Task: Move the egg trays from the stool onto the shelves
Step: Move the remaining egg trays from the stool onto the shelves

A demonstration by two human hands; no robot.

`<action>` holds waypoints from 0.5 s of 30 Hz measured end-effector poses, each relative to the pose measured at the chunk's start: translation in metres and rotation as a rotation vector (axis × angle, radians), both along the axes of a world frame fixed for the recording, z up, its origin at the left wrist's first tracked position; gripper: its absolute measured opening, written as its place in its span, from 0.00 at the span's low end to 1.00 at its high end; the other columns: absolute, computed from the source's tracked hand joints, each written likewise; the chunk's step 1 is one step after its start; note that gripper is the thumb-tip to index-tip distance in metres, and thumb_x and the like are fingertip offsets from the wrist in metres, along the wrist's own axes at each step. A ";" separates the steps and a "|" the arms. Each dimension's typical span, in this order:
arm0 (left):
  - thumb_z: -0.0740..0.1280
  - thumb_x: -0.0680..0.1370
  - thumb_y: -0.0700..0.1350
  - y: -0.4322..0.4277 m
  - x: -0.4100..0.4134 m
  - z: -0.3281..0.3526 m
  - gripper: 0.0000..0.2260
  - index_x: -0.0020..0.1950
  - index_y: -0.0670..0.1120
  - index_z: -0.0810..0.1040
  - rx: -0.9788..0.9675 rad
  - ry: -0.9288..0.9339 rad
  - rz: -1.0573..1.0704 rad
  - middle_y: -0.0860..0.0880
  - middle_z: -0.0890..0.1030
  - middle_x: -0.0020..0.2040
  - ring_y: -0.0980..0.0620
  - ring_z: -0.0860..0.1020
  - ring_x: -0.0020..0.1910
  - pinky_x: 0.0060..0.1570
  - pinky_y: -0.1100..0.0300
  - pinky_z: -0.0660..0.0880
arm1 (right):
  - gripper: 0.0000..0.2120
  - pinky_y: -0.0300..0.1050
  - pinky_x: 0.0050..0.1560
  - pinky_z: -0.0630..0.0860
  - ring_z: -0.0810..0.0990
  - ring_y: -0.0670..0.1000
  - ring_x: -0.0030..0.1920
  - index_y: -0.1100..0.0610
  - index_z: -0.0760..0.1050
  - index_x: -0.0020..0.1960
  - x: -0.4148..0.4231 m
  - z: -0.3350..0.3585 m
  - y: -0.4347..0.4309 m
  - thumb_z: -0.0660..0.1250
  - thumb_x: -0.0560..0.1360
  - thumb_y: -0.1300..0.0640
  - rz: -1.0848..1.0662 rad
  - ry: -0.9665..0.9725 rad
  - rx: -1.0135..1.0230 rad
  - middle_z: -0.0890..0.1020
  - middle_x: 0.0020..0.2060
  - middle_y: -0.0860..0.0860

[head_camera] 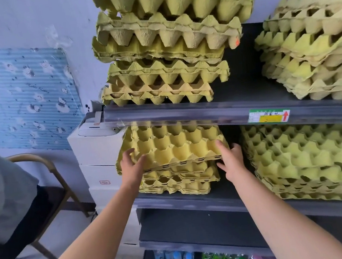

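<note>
1. The top egg tray (176, 148) sits on the left pile (178, 181) on the middle shelf (195, 204). Its front edge sticks out past the trays below.
2. The left hand (131, 165) lies on the tray's front-left corner and the right hand (230, 156) at its front-right corner. Both have fingers spread and fairly straight, touching rather than clasping.
3. Push evenly with both hands, so the tray slides straight back and its cups drop into those beneath.
4. Stay low, because the upper shelf's rail (185, 111) hangs just above.
5. Mind the neighbouring pile (308, 160) near the right hand.
</note>
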State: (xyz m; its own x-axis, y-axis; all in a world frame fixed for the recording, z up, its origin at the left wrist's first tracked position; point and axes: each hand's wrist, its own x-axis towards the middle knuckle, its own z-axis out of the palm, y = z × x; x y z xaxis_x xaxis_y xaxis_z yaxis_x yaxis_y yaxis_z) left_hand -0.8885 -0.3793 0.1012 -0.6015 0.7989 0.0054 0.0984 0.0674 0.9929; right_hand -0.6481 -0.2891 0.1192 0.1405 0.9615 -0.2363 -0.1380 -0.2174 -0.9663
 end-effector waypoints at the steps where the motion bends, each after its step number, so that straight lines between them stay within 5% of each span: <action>1: 0.68 0.74 0.48 0.000 0.000 0.000 0.24 0.67 0.48 0.65 -0.010 -0.012 0.009 0.42 0.67 0.66 0.41 0.72 0.60 0.61 0.42 0.72 | 0.40 0.57 0.61 0.74 0.70 0.59 0.66 0.53 0.52 0.77 -0.001 -0.003 -0.006 0.70 0.73 0.47 -0.014 0.027 -0.008 0.64 0.71 0.57; 5: 0.68 0.75 0.44 0.003 0.000 0.000 0.28 0.72 0.47 0.61 -0.102 -0.010 0.011 0.40 0.65 0.68 0.40 0.70 0.62 0.64 0.43 0.69 | 0.43 0.60 0.60 0.75 0.72 0.59 0.63 0.57 0.57 0.74 -0.018 -0.013 -0.031 0.71 0.68 0.39 -0.117 -0.059 -0.053 0.68 0.68 0.58; 10: 0.67 0.75 0.42 0.003 0.001 0.008 0.28 0.73 0.48 0.59 -0.146 -0.031 0.018 0.40 0.66 0.68 0.39 0.71 0.62 0.63 0.43 0.70 | 0.20 0.48 0.38 0.78 0.78 0.51 0.36 0.58 0.70 0.49 -0.042 -0.014 -0.069 0.67 0.73 0.40 0.044 0.024 -0.121 0.77 0.41 0.54; 15: 0.66 0.76 0.43 0.000 0.006 0.017 0.27 0.73 0.49 0.60 -0.158 0.018 -0.097 0.41 0.69 0.65 0.42 0.73 0.58 0.60 0.48 0.71 | 0.23 0.52 0.46 0.81 0.80 0.56 0.50 0.55 0.66 0.58 -0.083 0.002 -0.075 0.69 0.73 0.43 0.263 0.152 -0.190 0.75 0.54 0.55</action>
